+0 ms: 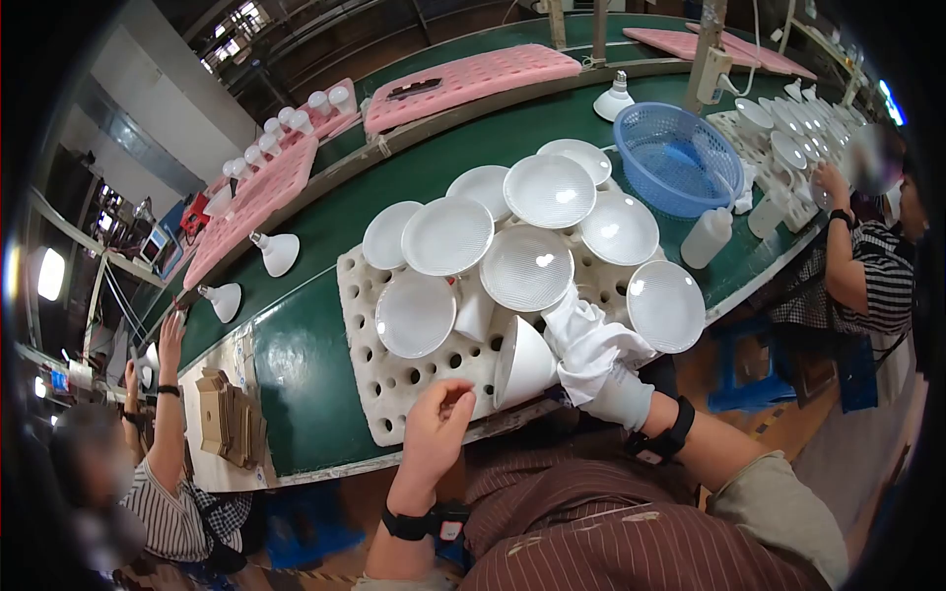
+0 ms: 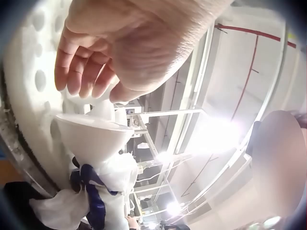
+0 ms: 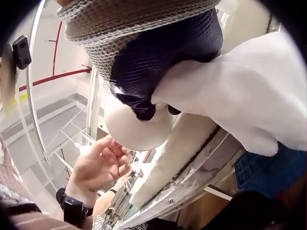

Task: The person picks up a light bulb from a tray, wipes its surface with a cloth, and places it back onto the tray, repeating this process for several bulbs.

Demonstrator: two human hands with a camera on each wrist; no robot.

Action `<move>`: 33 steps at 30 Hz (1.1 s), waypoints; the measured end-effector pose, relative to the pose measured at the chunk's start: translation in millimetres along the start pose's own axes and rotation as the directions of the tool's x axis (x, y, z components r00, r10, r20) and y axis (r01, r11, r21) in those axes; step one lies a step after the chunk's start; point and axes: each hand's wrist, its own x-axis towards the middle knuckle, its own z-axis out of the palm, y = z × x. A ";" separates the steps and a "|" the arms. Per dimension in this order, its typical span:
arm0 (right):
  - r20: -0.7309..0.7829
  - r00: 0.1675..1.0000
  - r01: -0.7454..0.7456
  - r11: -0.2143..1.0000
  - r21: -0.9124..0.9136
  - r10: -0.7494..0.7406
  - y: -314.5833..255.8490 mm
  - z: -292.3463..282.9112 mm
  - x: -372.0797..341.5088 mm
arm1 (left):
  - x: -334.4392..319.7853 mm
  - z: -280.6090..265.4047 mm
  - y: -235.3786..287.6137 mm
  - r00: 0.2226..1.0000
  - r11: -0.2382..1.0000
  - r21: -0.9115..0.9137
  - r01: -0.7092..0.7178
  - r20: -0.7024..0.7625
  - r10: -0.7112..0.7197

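Observation:
My gloved right hand (image 1: 619, 394) holds a white cloth (image 1: 588, 340) and grips a white lamp (image 1: 524, 363) lying on its side at the front edge of the foam tray (image 1: 379, 379). In the right wrist view the dark-coated glove fingers (image 3: 144, 108) curl at the lamp (image 3: 139, 127), with the cloth (image 3: 230, 91) hanging beside them. My bare left hand (image 1: 439, 424) is just left of the lamp's rim, its fingers loosely bent and holding nothing; the left wrist view shows that hand (image 2: 129, 48) above the lamp (image 2: 91, 139). Several lamps (image 1: 448, 236) stand face up on the tray.
Behind the tray are a blue basket (image 1: 680, 163), a white bottle (image 1: 707, 238) and a lamp (image 1: 613, 97). Pink foam trays (image 1: 473, 89) line the far side. Cardboard pieces (image 1: 232, 419) lie at left. People work at both sides of the green table (image 1: 305, 394).

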 end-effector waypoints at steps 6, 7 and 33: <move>-0.019 0.997 0.080 0.994 -0.078 -0.081 0.3 -3.0 9.6 | 26.4 28.8 22.9 0.966 0.952 -0.207 -0.228 0.077 0.248; 0.062 0.996 0.062 0.996 -0.069 -0.057 -3.5 -12.1 11.8 | 29.1 29.0 24.4 0.966 0.951 -0.212 -0.227 0.077 0.248; -0.179 0.979 0.155 0.916 0.369 -0.094 19.2 -19.5 26.5 | 46.3 11.9 -17.5 0.881 0.915 -0.291 -0.279 0.302 0.364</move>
